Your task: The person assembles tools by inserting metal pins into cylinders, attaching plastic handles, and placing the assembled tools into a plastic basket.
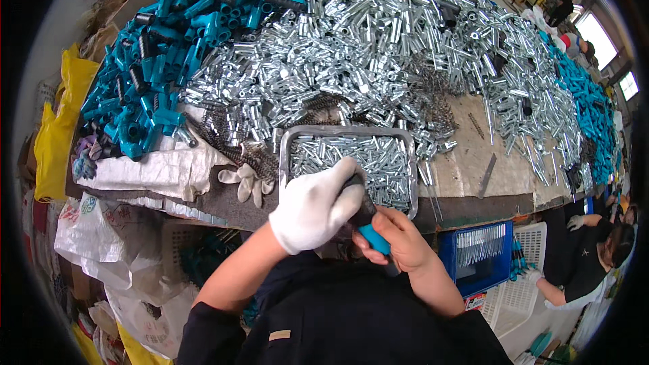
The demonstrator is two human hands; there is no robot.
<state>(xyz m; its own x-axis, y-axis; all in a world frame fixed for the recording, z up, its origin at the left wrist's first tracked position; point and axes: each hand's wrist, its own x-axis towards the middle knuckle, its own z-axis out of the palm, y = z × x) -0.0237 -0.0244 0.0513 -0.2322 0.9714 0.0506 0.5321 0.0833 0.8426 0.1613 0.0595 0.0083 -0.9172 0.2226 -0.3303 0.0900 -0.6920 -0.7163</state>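
1. The handle, teal with a black grip end, sits at six o'clock of the metal tray.
2. The gloved left hand clasps its black end.
3. The bare right hand grips its teal part.
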